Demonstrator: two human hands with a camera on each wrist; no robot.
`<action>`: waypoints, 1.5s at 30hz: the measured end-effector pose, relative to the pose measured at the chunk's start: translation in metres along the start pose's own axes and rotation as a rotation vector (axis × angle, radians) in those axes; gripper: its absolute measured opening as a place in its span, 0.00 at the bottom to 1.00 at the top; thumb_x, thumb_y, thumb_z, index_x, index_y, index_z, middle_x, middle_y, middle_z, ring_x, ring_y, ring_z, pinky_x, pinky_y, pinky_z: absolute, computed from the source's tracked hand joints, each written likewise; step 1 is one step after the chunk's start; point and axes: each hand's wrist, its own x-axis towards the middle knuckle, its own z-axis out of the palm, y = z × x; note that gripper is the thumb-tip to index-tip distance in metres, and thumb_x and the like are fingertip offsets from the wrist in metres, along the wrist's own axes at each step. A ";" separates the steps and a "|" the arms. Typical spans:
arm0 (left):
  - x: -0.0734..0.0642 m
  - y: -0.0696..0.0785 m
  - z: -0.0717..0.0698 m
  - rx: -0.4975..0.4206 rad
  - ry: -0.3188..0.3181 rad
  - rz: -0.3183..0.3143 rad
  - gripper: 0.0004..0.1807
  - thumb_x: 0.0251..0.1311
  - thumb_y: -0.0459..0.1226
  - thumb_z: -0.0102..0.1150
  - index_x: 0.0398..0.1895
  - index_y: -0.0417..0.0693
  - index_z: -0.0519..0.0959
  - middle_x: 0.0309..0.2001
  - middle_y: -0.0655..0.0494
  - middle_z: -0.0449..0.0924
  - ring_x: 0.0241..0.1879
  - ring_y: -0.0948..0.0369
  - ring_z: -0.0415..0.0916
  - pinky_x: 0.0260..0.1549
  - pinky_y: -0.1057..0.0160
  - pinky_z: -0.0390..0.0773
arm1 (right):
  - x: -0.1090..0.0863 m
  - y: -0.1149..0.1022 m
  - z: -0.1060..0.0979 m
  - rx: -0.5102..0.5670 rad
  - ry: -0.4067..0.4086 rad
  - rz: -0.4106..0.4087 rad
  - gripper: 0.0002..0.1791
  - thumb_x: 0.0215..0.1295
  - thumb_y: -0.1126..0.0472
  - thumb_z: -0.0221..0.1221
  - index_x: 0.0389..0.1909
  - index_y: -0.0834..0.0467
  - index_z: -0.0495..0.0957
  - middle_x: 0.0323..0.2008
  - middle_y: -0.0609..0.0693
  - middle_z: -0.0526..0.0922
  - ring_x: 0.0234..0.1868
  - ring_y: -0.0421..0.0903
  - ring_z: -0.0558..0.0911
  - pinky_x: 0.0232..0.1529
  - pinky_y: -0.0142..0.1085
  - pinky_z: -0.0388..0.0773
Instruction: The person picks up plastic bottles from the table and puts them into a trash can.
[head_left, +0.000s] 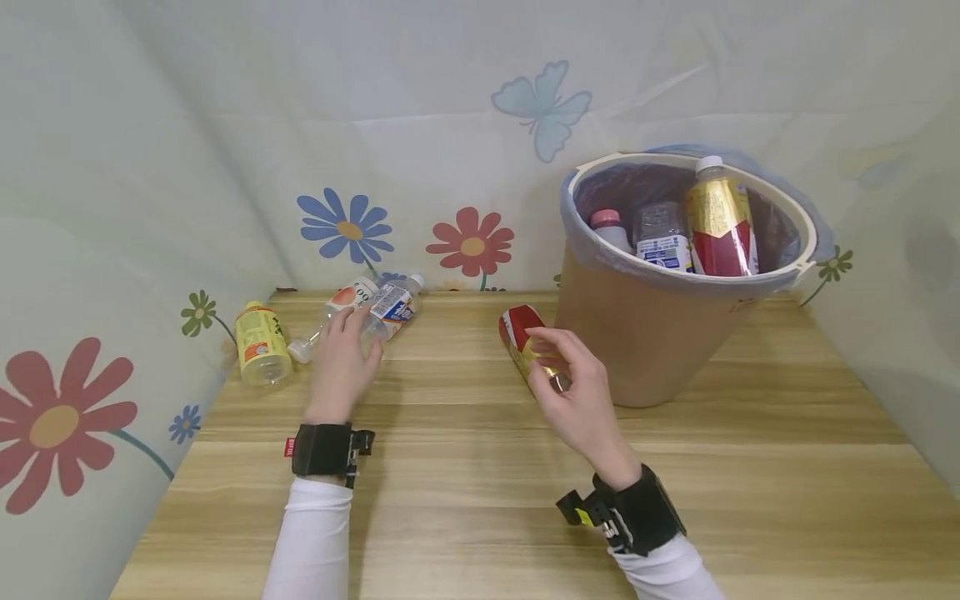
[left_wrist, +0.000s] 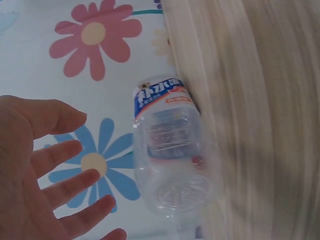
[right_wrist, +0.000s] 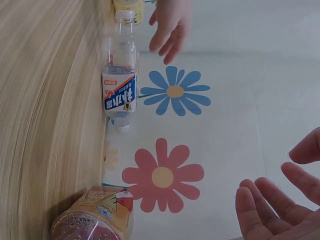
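Left hand (head_left: 341, 357) hovers with fingers spread over the clear bottle (head_left: 390, 307) near the surface's far left corner, gripping nothing; its long axis runs toward the far edge. Right hand (head_left: 573, 392) reaches, fingers loosely parted, onto the red-gold bottle (head_left: 523, 337) mid-surface (contact looks likely, no firm grip).

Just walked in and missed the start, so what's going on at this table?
A person is working among empty drink bottles on a wooden table. The left hand hovers open over clear bottles near the wall. The right hand reaches for a red and gold bottle lying beside a lined bin holding several bottles.
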 end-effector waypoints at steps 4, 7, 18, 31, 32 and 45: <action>0.000 -0.004 0.004 0.031 -0.035 -0.028 0.30 0.60 0.39 0.55 0.65 0.41 0.65 0.65 0.34 0.62 0.62 0.35 0.58 0.58 0.33 0.59 | 0.000 0.000 -0.001 0.005 -0.003 -0.004 0.19 0.54 0.80 0.54 0.48 0.68 0.76 0.44 0.59 0.79 0.44 0.51 0.79 0.43 0.48 0.81; 0.000 -0.006 0.006 0.053 -0.069 -0.042 0.31 0.61 0.41 0.55 0.67 0.42 0.64 0.66 0.35 0.59 0.62 0.34 0.57 0.57 0.32 0.58 | 0.000 0.001 -0.001 0.005 -0.008 -0.007 0.19 0.54 0.80 0.54 0.48 0.68 0.76 0.44 0.60 0.79 0.44 0.51 0.79 0.43 0.49 0.80; 0.000 -0.016 0.008 0.081 -0.165 -0.076 0.33 0.62 0.42 0.53 0.70 0.45 0.60 0.70 0.34 0.52 0.64 0.32 0.52 0.60 0.32 0.55 | 0.001 0.001 -0.002 0.004 -0.012 0.010 0.19 0.54 0.79 0.55 0.49 0.68 0.75 0.44 0.59 0.79 0.45 0.51 0.79 0.44 0.49 0.80; 0.000 -0.024 0.010 0.070 -0.166 -0.064 0.32 0.61 0.40 0.54 0.69 0.43 0.62 0.69 0.33 0.54 0.64 0.33 0.53 0.61 0.34 0.55 | 0.001 0.005 -0.002 -0.001 -0.030 0.039 0.19 0.56 0.78 0.55 0.50 0.67 0.75 0.45 0.59 0.79 0.45 0.52 0.79 0.44 0.49 0.80; 0.000 -0.026 0.011 0.068 -0.165 -0.060 0.32 0.61 0.40 0.55 0.69 0.43 0.62 0.69 0.33 0.54 0.64 0.33 0.53 0.61 0.34 0.54 | 0.001 0.005 -0.001 0.001 -0.032 0.039 0.20 0.56 0.78 0.54 0.50 0.67 0.75 0.45 0.59 0.79 0.45 0.52 0.79 0.44 0.49 0.80; 0.002 -0.030 0.010 0.041 -0.136 0.004 0.23 0.57 0.35 0.60 0.58 0.43 0.75 0.63 0.33 0.64 0.59 0.37 0.63 0.58 0.37 0.62 | 0.000 0.005 0.000 -0.007 -0.029 0.047 0.20 0.55 0.78 0.55 0.50 0.67 0.75 0.44 0.59 0.79 0.44 0.53 0.79 0.44 0.47 0.80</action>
